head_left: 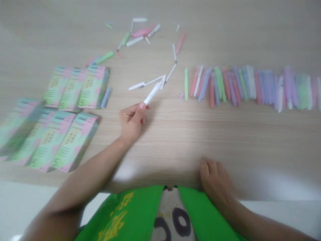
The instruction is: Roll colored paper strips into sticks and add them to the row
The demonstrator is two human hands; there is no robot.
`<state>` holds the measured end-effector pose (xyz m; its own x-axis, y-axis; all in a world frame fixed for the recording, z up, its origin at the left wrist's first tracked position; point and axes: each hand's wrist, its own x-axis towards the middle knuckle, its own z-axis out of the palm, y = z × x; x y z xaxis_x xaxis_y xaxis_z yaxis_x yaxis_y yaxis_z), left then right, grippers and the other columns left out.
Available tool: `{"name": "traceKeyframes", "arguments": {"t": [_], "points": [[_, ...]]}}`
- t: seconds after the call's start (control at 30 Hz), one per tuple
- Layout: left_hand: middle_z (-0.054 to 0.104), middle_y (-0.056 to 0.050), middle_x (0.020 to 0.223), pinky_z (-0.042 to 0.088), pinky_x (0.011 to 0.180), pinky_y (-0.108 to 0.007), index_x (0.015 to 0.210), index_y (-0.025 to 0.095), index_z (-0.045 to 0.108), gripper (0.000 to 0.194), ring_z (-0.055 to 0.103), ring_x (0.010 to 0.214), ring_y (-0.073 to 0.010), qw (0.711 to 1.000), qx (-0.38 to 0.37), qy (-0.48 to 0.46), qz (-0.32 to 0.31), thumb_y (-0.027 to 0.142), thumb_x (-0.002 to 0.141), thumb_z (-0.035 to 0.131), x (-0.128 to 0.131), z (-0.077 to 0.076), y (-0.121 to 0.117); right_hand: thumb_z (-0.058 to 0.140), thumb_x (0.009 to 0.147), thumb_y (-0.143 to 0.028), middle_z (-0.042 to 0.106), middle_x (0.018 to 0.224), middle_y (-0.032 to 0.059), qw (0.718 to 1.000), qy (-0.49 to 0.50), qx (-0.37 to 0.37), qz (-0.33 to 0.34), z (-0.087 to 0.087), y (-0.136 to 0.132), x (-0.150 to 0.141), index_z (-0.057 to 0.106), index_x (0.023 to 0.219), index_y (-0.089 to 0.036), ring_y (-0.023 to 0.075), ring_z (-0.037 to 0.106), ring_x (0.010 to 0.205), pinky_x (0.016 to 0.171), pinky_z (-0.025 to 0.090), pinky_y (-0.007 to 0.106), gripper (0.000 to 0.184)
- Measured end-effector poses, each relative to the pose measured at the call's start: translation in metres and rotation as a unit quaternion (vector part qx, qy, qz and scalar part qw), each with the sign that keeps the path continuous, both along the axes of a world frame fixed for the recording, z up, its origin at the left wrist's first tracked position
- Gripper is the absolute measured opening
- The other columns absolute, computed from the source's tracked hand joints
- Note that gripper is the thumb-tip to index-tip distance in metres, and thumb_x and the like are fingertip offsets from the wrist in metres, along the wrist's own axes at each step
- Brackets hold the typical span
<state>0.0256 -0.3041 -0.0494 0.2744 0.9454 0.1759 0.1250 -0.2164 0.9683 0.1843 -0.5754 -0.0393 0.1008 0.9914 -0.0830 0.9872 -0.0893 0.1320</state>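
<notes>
My left hand [132, 121] pinches the lower end of a white pen [152, 93] between thumb and fingers, its other end pointing up and to the right. That far end reaches a white pen part [163, 81] on the table; whether they touch I cannot tell. A thin refill [153, 80] and a white pen barrel [136, 86] lie just beyond. My right hand [216, 179] rests at the table's near edge with its fingers curled, and nothing shows in it.
A long row of pastel pens [227, 85] stretches to the right. Several green and pink boxes [91, 87] stand at the left, a blue pen piece [106, 97] beside them. Loose pen parts, including a pink one [142, 32], are scattered at the back of the wooden table [175, 134].
</notes>
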Motion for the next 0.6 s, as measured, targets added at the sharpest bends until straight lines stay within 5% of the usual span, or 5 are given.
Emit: {"name": "traceKeyframes", "arguments": {"t": [0.17,0.3,0.43,0.6], "points": [[0.041,0.003,0.041,0.033,0.046,-0.022,0.060,0.014,0.064,0.041,0.042,0.042,-0.0080,0.999,-0.014,-0.033,-0.029,0.046,0.086,0.058,-0.001,0.000,-0.001,0.036,0.086,-0.004,0.061,0.088,0.0129,0.992,0.086,-0.007,-0.091,0.001,0.046,-0.002,0.057,0.096,-0.014,0.0234,0.056,0.079,0.069,0.043,0.034,0.026],[0.043,0.003,0.041,0.034,0.047,-0.022,0.064,0.014,0.067,0.039,0.041,0.042,-0.0080,0.999,-0.015,-0.033,-0.025,0.046,0.085,0.058,-0.002,-0.001,0.000,0.033,0.094,-0.019,0.060,0.088,0.0081,0.961,0.235,0.017,-0.145,0.020,0.078,0.019,0.051,0.100,-0.017,0.0183,0.056,0.071,0.064,0.040,0.030,0.019],[0.044,0.003,0.042,0.034,0.048,-0.022,0.065,0.014,0.067,0.041,0.041,0.043,-0.0078,0.999,-0.021,-0.028,-0.015,0.049,0.085,0.057,-0.003,-0.001,0.002,0.035,0.096,-0.036,0.058,0.088,0.0072,0.949,0.282,0.019,-0.139,0.036,0.066,0.044,0.049,0.092,-0.018,0.0187,0.055,0.075,0.066,0.039,0.031,0.024],[0.042,0.004,0.042,0.033,0.048,-0.023,0.074,0.013,0.071,0.038,0.039,0.042,-0.0077,0.999,-0.024,-0.016,-0.029,0.047,0.085,0.057,-0.002,0.001,0.002,0.037,0.094,-0.032,0.059,0.091,0.0121,0.978,0.173,-0.039,-0.109,0.031,0.049,0.040,0.053,0.090,-0.016,0.0251,0.055,0.086,0.076,0.040,0.037,0.023]]}}
